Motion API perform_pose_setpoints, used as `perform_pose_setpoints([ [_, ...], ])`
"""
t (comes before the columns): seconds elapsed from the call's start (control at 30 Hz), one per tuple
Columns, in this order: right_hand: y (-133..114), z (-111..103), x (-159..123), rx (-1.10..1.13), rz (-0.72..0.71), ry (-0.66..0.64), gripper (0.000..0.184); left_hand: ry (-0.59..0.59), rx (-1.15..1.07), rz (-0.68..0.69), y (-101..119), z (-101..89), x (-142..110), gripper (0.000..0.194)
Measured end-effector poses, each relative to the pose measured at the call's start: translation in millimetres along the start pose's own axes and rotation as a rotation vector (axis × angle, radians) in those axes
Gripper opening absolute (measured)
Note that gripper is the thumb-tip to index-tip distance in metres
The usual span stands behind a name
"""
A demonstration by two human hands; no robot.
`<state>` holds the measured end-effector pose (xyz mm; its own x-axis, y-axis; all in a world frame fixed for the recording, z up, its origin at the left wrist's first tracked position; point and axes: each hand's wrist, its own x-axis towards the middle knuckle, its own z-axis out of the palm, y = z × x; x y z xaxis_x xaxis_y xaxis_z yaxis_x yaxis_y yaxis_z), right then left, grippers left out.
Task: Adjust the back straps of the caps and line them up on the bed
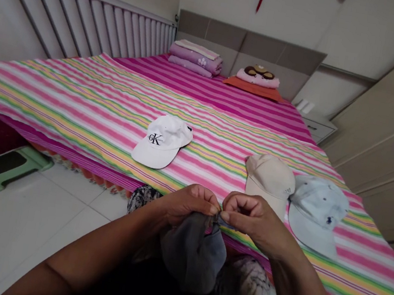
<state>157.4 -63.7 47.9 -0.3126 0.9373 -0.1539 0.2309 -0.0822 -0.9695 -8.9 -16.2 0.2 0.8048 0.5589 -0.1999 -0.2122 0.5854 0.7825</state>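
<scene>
A dark grey-blue cap (194, 255) hangs below my two hands, close to my body. Thumb and fingers of my left hand (193, 205) pinch one end of its back strap. My right hand (247, 219) pinches the strap's other end, the fingertips of both hands nearly meeting. The strap's fastening is too small to make out, and the cap's brim is not plainly seen. Just beyond my right hand lies a beige cap (270, 175), partly covered by that hand. A light blue cap (319, 208) touches it on the right. Further left rests a white cap (169, 135) with black letters.
The caps lie on a bed with a striped sheet (88, 94). Folded purple bedding (194, 59) and a pink pillow (257, 78) are by the headboard (216, 32). A green stool (4, 168) stands on the tiled floor at left. A wardrobe (393, 125) borders the right.
</scene>
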Motion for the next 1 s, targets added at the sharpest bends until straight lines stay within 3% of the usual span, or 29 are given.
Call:
perform_pose_setpoints([
  [0.17, -5.8, 2.1, -0.5, -0.086, -0.046, 0.009, 0.028, 0.034, 0.011, 0.023, -2.7, -0.5, 1.6, 0.019],
  [0.37, -7.0, 4.5, -8.6, -0.455, -0.191, 0.200, 0.027, 0.035, 0.003, 0.076, -0.1, -3.8, 2.2, 0.022],
  [0.47, -9.7, 6.9, -15.6, -0.757, -0.369, 0.283, 0.036, 0.027, 0.013, 0.079, 0.6, -4.5, 2.5, 0.023],
  [0.6, -12.9, 17.5, -22.1, -1.067, -0.552, 0.397, 0.021, 0.077, -0.003, 0.122, -1.8, -1.9, 5.1, 0.023],
  [0.67, -12.4, 24.4, -23.1, -1.194, -0.586, 0.537, 0.011, 0.124, -0.009, 0.171, -3.9, 1.0, 6.4, 0.023],
  [0.73, -10.3, 30.3, -22.3, -1.297, -0.602, 0.652, 0.017, 0.179, -0.015, 0.227, -6.5, 4.1, 7.6, 0.022],
  [1.0, 7.0, 36.7, -11.1, -1.512, -0.696, 0.820, 0.012, 0.290, -0.053, 0.389, -16.4, 12.3, 11.4, 0.016],
])
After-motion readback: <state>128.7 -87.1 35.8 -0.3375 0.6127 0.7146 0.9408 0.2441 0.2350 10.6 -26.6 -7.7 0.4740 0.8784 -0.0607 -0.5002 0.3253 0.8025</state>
